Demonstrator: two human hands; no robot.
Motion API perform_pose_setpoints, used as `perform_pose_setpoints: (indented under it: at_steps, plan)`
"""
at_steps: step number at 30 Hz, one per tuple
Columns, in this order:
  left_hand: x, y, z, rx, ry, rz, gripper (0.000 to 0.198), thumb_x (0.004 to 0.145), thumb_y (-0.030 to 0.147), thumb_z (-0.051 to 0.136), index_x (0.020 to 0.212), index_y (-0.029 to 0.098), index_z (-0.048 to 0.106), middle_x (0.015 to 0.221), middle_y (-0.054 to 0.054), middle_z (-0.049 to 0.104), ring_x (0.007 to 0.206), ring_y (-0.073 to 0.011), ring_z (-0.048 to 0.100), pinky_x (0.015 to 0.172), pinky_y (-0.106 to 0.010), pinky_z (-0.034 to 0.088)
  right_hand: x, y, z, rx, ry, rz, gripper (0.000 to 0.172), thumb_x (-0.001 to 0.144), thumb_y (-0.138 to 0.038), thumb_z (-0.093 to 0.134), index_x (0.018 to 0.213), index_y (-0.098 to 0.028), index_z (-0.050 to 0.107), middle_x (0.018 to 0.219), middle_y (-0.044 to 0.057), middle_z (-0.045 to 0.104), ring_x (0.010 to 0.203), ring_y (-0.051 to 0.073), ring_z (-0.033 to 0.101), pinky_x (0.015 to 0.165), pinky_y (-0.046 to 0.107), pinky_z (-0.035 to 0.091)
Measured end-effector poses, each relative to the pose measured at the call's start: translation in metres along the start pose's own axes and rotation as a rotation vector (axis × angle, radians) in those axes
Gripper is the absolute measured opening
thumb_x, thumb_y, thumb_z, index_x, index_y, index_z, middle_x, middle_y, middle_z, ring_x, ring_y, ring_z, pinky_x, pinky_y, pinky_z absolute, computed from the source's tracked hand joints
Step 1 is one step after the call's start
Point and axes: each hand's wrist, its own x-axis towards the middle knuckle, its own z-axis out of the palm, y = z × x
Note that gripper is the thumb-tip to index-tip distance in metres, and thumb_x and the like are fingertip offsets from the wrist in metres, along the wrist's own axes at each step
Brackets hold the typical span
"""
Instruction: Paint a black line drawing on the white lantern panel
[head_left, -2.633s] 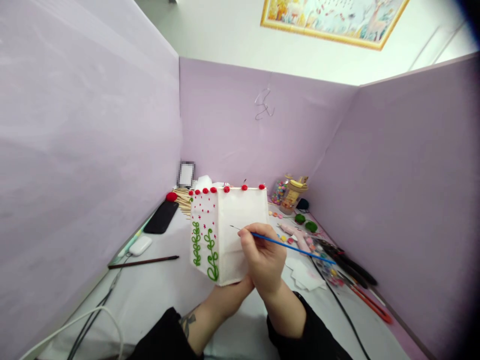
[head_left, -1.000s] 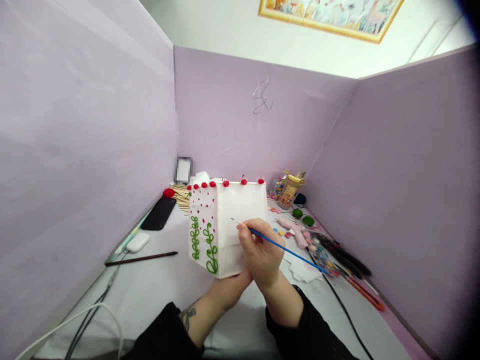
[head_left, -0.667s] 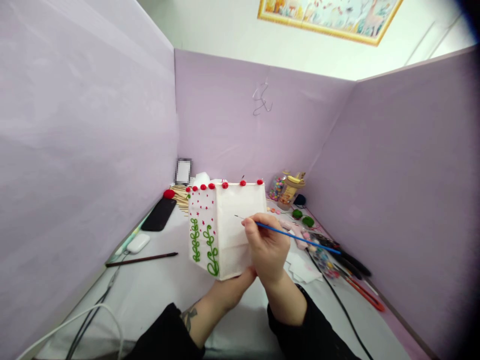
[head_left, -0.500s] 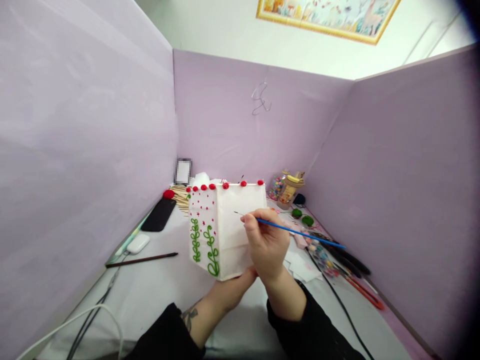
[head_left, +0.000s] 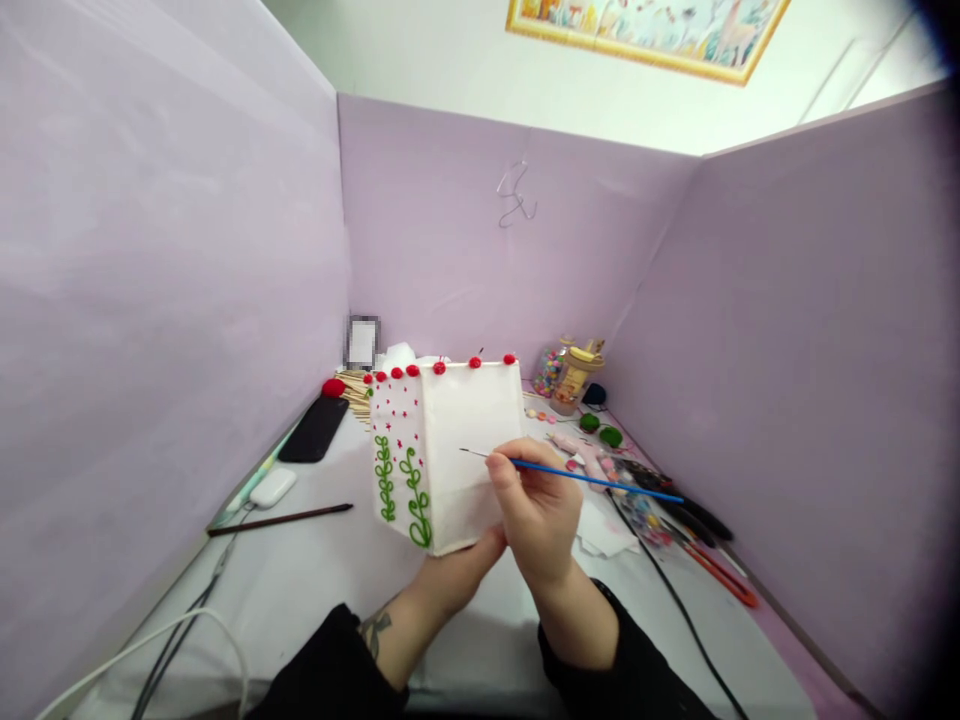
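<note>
My right hand (head_left: 538, 505) pinches blue brush (head_left: 600, 482), tip near plain right face of white box (head_left: 469, 415), mid-scene. My left hand (head_left: 465, 570) props its near underside, fingers hidden, can't tell grip; wobble there could smear face.

The white box (head_left: 471, 408) hides most fingers of the left hand (head_left: 466, 568). The upper edge crops the framed picture (head_left: 651, 32). Whether the blue brush (head_left: 592, 480) touches the box seems unclear.

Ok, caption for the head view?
Left hand supports a white, red-trimmed panelled piece; right hand points a blue brush at its plain panel.
</note>
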Motion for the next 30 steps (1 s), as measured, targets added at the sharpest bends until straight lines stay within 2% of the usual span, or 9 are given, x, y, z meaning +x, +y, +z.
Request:
perform_pose_setpoints:
  at_steps: [3, 8, 10, 14, 20, 24, 30]
  plan:
    - [-0.002, 0.002, -0.001, 0.022, -0.042, 0.026, 0.082, 0.079, 0.058, 0.082, 0.15, 0.026, 0.058, 0.156, -0.01, 0.062, 0.156, -0.0342, 0.043, 0.124, -0.044, 0.045, -0.004, -0.001, 0.0, -0.022, -0.031, 0.02, 0.011, 0.089, -0.015, 0.071, 0.081, -0.023, 0.072, 0.071, -0.003, 0.069, 0.064, 0.013, 0.061, 0.061, 0.025, 0.05]
    - [0.001, -0.009, -0.004, 0.092, -0.068, 0.035, 0.082, 0.084, 0.057, 0.077, 0.155, 0.025, 0.05, 0.159, -0.01, 0.059, 0.161, -0.0319, 0.034, 0.132, -0.043, 0.033, -0.006, 0.0, 0.007, -0.032, -0.031, 0.023, 0.01, 0.088, -0.016, 0.072, 0.082, -0.023, 0.074, 0.073, -0.002, 0.073, 0.068, 0.015, 0.065, 0.064, 0.027, 0.049]
    - [0.003, -0.014, -0.006, 0.11, -0.078, 0.028, 0.082, 0.087, 0.058, 0.073, 0.157, 0.026, 0.047, 0.16, -0.01, 0.059, 0.161, -0.0318, 0.035, 0.133, -0.044, 0.03, -0.005, 0.001, 0.008, -0.032, -0.033, 0.022, 0.01, 0.088, -0.016, 0.072, 0.082, -0.024, 0.074, 0.074, -0.002, 0.074, 0.07, 0.016, 0.067, 0.066, 0.029, 0.05]
    - [0.005, -0.02, -0.009, 0.136, -0.097, 0.017, 0.079, 0.088, 0.056, 0.071, 0.158, 0.029, 0.046, 0.16, -0.007, 0.059, 0.159, -0.0323, 0.038, 0.132, -0.044, 0.033, -0.005, 0.001, 0.008, -0.038, -0.042, 0.022, 0.01, 0.089, -0.017, 0.072, 0.082, -0.023, 0.074, 0.075, -0.001, 0.074, 0.071, 0.016, 0.068, 0.067, 0.03, 0.05]
    - [0.005, -0.015, -0.008, 0.17, -0.099, 0.039, 0.071, 0.089, 0.05, 0.067, 0.155, 0.029, 0.05, 0.161, -0.006, 0.058, 0.163, -0.0309, 0.029, 0.134, -0.043, 0.027, -0.005, 0.0, 0.007, -0.049, -0.05, 0.015, 0.01, 0.089, -0.017, 0.072, 0.081, -0.023, 0.074, 0.074, -0.001, 0.074, 0.07, 0.017, 0.068, 0.067, 0.03, 0.05]
    - [0.005, -0.014, -0.008, 0.181, -0.105, 0.041, 0.07, 0.088, 0.051, 0.067, 0.152, 0.027, 0.053, 0.161, -0.006, 0.058, 0.163, -0.0321, 0.027, 0.134, -0.047, 0.021, -0.005, 0.0, 0.007, -0.057, -0.045, 0.014, 0.01, 0.089, -0.017, 0.072, 0.081, -0.023, 0.073, 0.074, -0.001, 0.074, 0.07, 0.017, 0.068, 0.067, 0.031, 0.05]
    - [0.005, -0.019, -0.011, 0.18, -0.106, 0.03, 0.063, 0.085, 0.05, 0.068, 0.144, 0.027, 0.061, 0.156, -0.008, 0.062, 0.161, -0.0331, 0.034, 0.134, -0.046, 0.024, -0.005, 0.0, 0.007, -0.065, -0.051, 0.023, 0.01, 0.09, -0.02, 0.071, 0.081, -0.023, 0.073, 0.074, 0.0, 0.074, 0.071, 0.018, 0.068, 0.068, 0.032, 0.051]
